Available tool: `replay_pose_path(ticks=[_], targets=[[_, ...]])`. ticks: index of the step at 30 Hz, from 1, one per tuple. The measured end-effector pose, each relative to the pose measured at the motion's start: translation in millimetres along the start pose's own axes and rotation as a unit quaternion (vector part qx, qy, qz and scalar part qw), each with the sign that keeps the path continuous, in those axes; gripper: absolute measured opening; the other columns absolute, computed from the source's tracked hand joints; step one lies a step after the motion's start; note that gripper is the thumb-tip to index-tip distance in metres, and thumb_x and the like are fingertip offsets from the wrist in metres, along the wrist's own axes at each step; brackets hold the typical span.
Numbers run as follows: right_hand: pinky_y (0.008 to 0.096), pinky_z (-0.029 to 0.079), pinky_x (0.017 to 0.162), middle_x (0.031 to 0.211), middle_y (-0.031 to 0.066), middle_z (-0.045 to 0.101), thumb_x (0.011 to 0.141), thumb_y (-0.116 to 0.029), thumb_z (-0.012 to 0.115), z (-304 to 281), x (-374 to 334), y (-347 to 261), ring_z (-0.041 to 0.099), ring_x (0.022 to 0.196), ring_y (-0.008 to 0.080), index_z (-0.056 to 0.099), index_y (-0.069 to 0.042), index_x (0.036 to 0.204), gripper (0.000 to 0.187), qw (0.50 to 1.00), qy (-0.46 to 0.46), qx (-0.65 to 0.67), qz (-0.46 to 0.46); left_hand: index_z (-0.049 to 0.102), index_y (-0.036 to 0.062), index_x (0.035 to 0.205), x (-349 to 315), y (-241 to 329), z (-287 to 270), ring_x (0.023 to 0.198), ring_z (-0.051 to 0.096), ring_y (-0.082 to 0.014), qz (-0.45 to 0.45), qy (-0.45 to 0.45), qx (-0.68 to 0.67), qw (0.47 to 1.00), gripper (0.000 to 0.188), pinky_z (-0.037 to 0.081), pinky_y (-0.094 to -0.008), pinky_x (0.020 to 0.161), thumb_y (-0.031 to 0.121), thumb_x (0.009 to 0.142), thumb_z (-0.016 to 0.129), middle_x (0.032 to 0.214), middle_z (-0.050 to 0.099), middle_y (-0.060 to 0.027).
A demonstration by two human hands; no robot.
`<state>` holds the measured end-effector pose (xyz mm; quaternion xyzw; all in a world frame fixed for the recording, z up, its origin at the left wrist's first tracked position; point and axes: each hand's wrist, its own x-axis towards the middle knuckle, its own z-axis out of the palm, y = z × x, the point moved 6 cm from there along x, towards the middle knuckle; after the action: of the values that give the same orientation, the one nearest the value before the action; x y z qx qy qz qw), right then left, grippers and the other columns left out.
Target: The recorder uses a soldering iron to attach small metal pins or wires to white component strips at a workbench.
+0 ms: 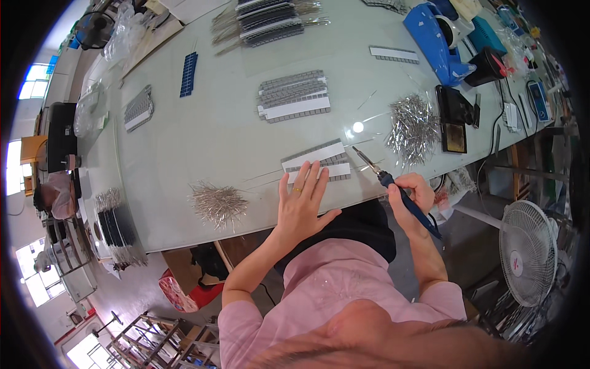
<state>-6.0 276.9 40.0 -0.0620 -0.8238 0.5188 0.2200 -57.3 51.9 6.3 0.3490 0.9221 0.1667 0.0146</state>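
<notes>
My left hand (301, 206) lies flat with its fingers stretched over a grey, gridded strip with a white band (337, 170) near the table's front edge. A second such strip (314, 154) lies just behind it, set at a slant, and thin wires stick out at their left ends. To the right, my right hand (413, 195) is closed round the blue handle of a soldering iron (386, 178). Its metal tip points up and left, close to the right ends of the strips. Whether the tip touches anything cannot be made out.
Piles of thin metal wires (413, 130) lie right and left (219, 204). Farther back are stacked grey strips (295, 95), a blue strip (188, 75) and a large wired stack (270, 24). A blue tape dispenser (433, 46) and a black tray (455, 135) stand right. A fan (527, 252) is beside me.
</notes>
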Motion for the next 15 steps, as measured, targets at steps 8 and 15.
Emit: replay_pose_path(ticks=[8,15], targets=[[0.0249,0.045,0.057,0.072,0.0067,0.062,0.082,-0.002,0.073,-5.1,-9.0,10.9,0.056,0.061,0.0113,0.06,-0.001,0.088,0.015,1.0,0.013,0.002,0.017,0.051,0.0091,0.142,-13.2,2.5,4.5,0.143,0.036,-0.0264,0.009,0.018,0.014,1.0,0.078,0.01,-0.0554,0.116,0.052,0.08,0.072,0.152,0.042,-0.0125],[0.025,0.045,0.058,0.073,0.0076,0.062,0.082,-0.002,0.073,-4.9,-7.6,10.7,0.056,0.061,0.0127,0.059,0.0,0.088,0.015,1.0,0.015,0.013,0.021,0.057,0.0141,0.136,-23.7,-1.9,7.6,0.138,0.042,-0.0237,0.042,0.047,0.062,0.996,0.067,0.011,-0.0545,0.116,0.046,0.08,0.075,0.147,0.048,-0.0082]])
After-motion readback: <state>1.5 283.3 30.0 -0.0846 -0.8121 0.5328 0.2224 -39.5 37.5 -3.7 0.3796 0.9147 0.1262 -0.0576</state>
